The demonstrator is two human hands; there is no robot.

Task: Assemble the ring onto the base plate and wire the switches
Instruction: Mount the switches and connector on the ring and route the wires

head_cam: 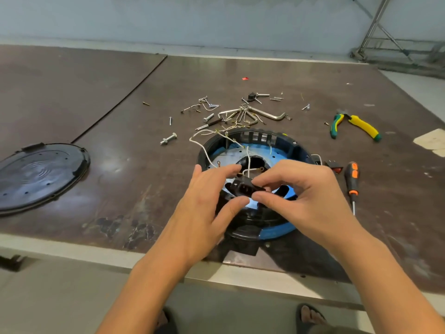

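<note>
Two bare hands meet over a black ring [261, 136] that lies flat on the brown surface [120, 104], close to its near edge. A blue band runs round the ring's outside, and a pale perforated base plate [225, 155] shows inside it. The right hand [303, 196] pinches a small black power socket [243, 188] between thumb and forefinger, its fingers [269, 178] curled and clamped on the socket's right end, holding it just above the middle of the ring. The left hand [204, 206] comes in from the other side, with its forefinger stretched above the socket, its thumb just below the socket's near edge and the other fingers spread loosely. I cannot tell whether it actually grips the part. White wires [201, 143] loop up from the socket area and over the ring's far-left rim. A red rocker switch [336, 168] lies just beside the ring on the right, with an orange-and-black screwdriver [352, 179] next to it. Farther back on the right lie green-and-yellow pliers [356, 124]. Behind the ring, hex keys [265, 113] sit among scattered screws, and a bolt [168, 139] lies to their left. Well apart on the left, a round black cover [41, 174] lies flat.
</note>
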